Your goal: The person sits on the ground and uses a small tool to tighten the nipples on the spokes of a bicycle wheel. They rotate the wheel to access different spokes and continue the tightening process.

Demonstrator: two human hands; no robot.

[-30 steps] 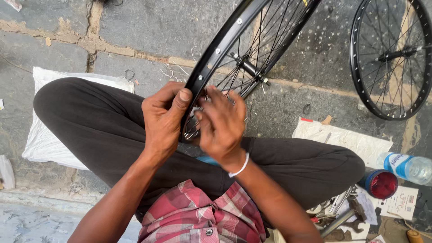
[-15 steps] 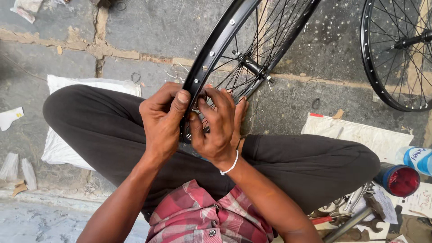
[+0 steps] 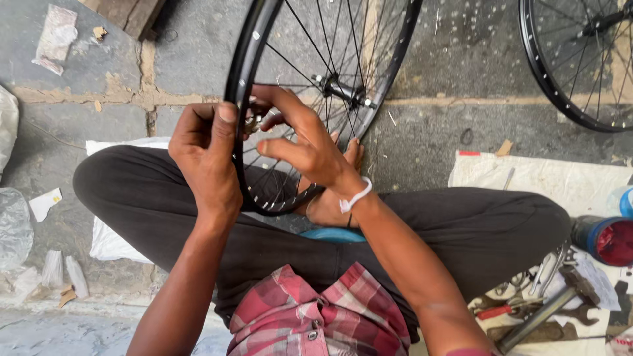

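Nearest the camera is a red-and-white checked shirt, and above it the person's crossed legs in dark trousers, with a bare foot tucked in the lap.

Standing upright on the lap is a bicycle wheel: a black rim without a tyre, dotted with small silver spoke heads along its outer face, thin dark spokes running to a silver hub at the centre. The bottom of the rim sits by the foot, and the top runs out of the picture.

The left hand is clenched around the rim from the outside, thumb up along the rim's edge. The right hand reaches in between the spokes, its fingers half curled; thumb and fingertips pinch a small silvery part against the inner side of the rim, just beside the left thumb. What exactly that part is cannot be told. A white band circles the right wrist.

To the right on the ground lie a blue can with a red top and a scatter of hand tools on paper. Farther off, on the stone paving, a second black wheel lies at the upper right.
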